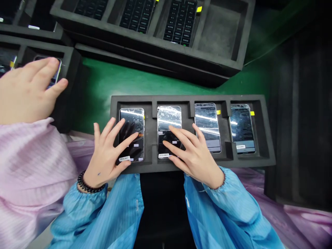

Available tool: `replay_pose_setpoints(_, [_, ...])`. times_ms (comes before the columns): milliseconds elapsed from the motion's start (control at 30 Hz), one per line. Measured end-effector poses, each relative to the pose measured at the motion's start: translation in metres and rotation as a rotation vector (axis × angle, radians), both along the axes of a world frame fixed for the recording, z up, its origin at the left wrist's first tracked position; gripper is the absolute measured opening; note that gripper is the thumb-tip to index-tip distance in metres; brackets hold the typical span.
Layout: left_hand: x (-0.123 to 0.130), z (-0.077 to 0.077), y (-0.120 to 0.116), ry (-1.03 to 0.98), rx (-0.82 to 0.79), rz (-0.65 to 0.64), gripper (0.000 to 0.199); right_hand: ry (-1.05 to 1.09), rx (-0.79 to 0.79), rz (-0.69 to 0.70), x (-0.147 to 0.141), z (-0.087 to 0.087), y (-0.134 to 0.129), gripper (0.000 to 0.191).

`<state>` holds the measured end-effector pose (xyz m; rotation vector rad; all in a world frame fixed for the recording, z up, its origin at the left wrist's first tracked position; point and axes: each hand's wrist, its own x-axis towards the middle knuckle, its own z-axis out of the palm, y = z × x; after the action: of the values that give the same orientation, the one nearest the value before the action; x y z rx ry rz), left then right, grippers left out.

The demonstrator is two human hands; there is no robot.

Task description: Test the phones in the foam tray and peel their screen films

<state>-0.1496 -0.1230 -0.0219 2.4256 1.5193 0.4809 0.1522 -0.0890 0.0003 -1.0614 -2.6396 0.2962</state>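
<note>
Green, glossy bench (109,77) shows between dark foam trays under white glare. At far left, a co-worker's hand (31,90), in a pale pink sleeve (33,166), reaches over a phone (55,76) in a foam tray (69,58); whether it grips the phone I cannot tell. Behind, a longer rear tray (155,41) carries phones with rows of text on their screens.

Nearest the wearer, a four-compartment black foam tray (150,168) lies across the lap side of the bench, one smartphone per compartment. The left hand (107,152), with a black coiled bracelet (89,188) and a blue sleeve (83,207), is spread wide and grasps nothing. Its index finger lies over the middle of the leftmost smartphone (136,152), its thumb beside the barcode label (124,158) near the bottom edge; the outer fingers stretch past the phone's left side.

Next, the second smartphone (166,136) sits below the fingertips of the right hand (193,152), which is loosely fanned and clasps nothing; contact with the glass is hard to judge. Its little finger overlaps the left edge of the third smartphone (210,126). Farthest right, well apart from both hands, the fourth smartphone (243,128) shows dense text beside a yellow tab (252,113).
</note>
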Motion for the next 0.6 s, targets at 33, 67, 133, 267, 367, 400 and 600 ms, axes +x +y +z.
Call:
replay_pose_setpoints(33, [-0.002, 0.001, -0.001, -0.021, 0.029, 0.010, 0.064, -0.019, -0.010, 0.006, -0.001, -0.001, 0.000, 0.029])
replay_pose_setpoints(67, [-0.003, 0.003, -0.003, -0.035, 0.057, 0.012, 0.064, -0.031, -0.017, 0.010, -0.001, -0.002, 0.000, 0.029])
replay_pose_setpoints(133, [-0.006, 0.004, -0.005, -0.042, 0.103, -0.003, 0.062, -0.026, -0.007, 0.003, -0.003, -0.002, 0.001, 0.030])
replay_pose_setpoints(267, [-0.011, 0.001, -0.011, -0.040, 0.159, -0.032, 0.057, -0.031, 0.022, -0.017, -0.010, -0.003, 0.009, 0.037])
replay_pose_setpoints(367, [-0.016, -0.003, -0.017, -0.019, 0.198, -0.021, 0.056, -0.078, -0.005, -0.017, -0.015, -0.003, 0.015, 0.039])
replay_pose_setpoints(400, [-0.018, -0.004, -0.019, -0.002, 0.201, -0.014, 0.056, -0.077, -0.007, -0.021, -0.015, -0.003, 0.016, 0.039])
replay_pose_setpoints(600, [-0.027, -0.006, -0.028, 0.053, 0.133, 0.007, 0.053, 0.080, 0.057, -0.064, 0.006, -0.001, 0.006, 0.030])
